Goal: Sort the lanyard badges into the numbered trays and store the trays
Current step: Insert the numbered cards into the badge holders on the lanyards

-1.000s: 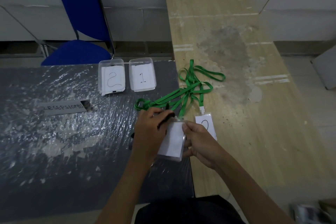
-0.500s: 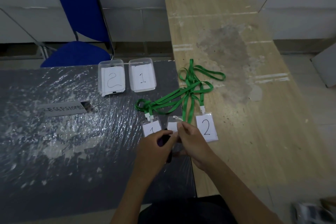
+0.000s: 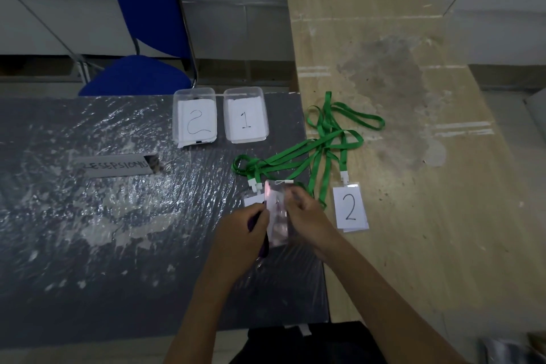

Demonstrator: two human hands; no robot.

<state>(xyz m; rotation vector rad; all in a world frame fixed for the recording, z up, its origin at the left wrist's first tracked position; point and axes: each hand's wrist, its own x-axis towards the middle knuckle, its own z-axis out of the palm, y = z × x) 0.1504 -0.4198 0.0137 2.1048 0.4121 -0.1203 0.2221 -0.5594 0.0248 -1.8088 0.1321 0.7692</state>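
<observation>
Now your two hands have lifted the middle badge (image 3: 276, 216) off the tabletop (image 3: 118, 230) and turned it up on edge, where half a second ago it lay flat between the other two. Your left hand (image 3: 245, 241) has a closed grip on its left edge, with what looks like a dark pen caught under the fingers, though blur makes that uncertain. Your right hand (image 3: 307, 216) pinches the badge's right edge. A faint mark shows through the sleeve, perhaps a 1, but I can't read it surely. The "2" badge (image 3: 350, 207) lies flat to the right, and another badge (image 3: 251, 201) peeks out just left of the held one. The lanyards (image 3: 325, 139) are tangled above. Trays "2" (image 3: 195, 94) and "1" (image 3: 245, 91) hold only number slips, so sorting has barely begun; this badge is likely the first to go in.
</observation>
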